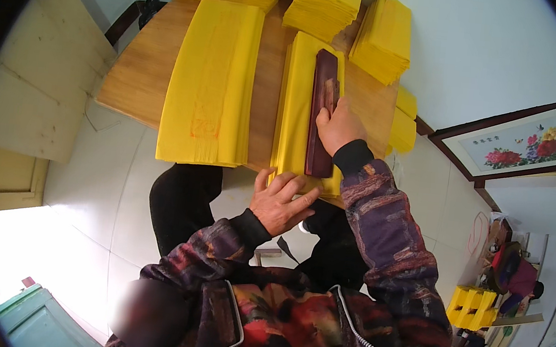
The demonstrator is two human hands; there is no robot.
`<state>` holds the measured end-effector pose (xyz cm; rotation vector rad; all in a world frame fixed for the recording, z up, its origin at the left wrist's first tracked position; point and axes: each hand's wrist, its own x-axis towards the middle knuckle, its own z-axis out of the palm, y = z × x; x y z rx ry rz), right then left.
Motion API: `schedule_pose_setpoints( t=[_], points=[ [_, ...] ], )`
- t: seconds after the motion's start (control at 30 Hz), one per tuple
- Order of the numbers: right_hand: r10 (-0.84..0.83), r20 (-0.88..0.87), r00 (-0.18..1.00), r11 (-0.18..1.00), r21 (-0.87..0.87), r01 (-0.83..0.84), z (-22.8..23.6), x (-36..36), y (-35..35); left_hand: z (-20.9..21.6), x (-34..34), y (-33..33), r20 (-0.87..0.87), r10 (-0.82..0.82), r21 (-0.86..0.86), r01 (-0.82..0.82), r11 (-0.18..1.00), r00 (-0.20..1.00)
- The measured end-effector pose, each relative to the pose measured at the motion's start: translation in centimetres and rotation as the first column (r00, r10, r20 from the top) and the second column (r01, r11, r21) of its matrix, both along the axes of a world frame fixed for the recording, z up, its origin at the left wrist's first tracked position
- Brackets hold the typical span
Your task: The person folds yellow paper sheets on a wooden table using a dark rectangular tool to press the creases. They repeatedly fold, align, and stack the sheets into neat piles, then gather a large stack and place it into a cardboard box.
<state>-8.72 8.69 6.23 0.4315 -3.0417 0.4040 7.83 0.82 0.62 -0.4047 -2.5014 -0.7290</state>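
Observation:
A long, dark red wooden block [319,152] with a raised handle on top lies lengthwise on a narrow stack of yellow paper [294,107]. My right hand [342,127] is closed round the block's handle, and its fingers are partly hidden from above. At the near end of the same stack, my left hand [283,203] rests with its fingers apart, touching the paper's edge. To the left lies a wider yellow paper stack [213,77], with a faint reddish mark near its lower end.
More yellow paper stacks [325,4] stand along the back of the wooden table [141,65]. A framed flower picture [521,143] leans by the right wall. A teal box [44,325] is at the lower left, and odds and ends with yellow bundles [472,308] are at the right.

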Motion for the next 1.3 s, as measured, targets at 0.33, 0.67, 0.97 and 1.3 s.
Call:
schedule_pose_setpoints(
  t=[0.33,0.67,0.97,1.3],
  points=[
    [-0.017,0.050,0.999,0.999,0.049,0.014,0.2,0.0,0.5,-1.3,0.0,1.1,-0.009,0.069,-0.085,-0.070,0.994,0.998],
    [0.032,0.142,0.989,0.715,-0.695,0.077,-1.4,-2.1,5.6,1.8,0.7,1.1,0.056,0.071,-0.127,-0.063,0.990,0.996],
    [0.398,0.473,0.786,-0.229,-0.779,0.584,-4.0,5.5,20.2,5.0,-2.2,-1.1,0.010,0.123,0.288,-0.121,0.950,0.992],
    [0.379,0.432,0.819,-0.368,-0.742,0.561,-8.8,11.1,22.6,-0.7,-13.1,-4.3,0.500,0.345,0.402,-0.565,0.721,0.795]
  ],
)
